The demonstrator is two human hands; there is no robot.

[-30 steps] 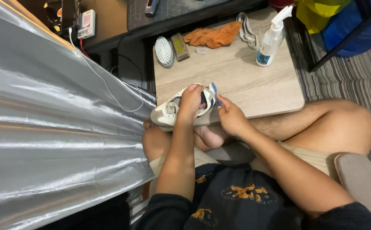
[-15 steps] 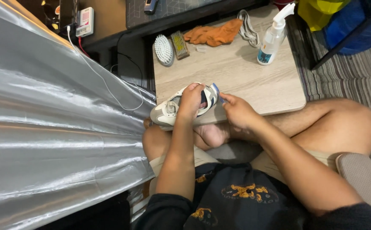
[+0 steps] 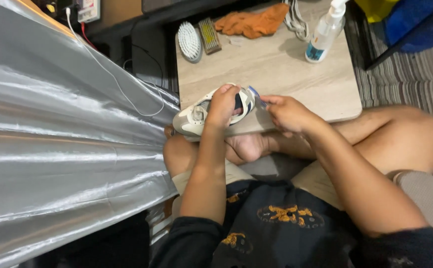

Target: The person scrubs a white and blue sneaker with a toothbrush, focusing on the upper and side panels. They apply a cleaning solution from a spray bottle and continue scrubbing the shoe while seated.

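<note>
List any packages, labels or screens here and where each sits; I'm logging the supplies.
Pump bottle: far right of table, clear, white pump, blue label.
Box: top left beyond the table, white face with red edge, white cable hanging from it.
No screens visible.

Glossy silver sheet [image 3: 52, 149], matt wood-grain table [image 3: 276, 69]

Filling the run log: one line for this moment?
left hand: holds shoe | right hand: at heel | table: bottle, brush, cloth
</note>
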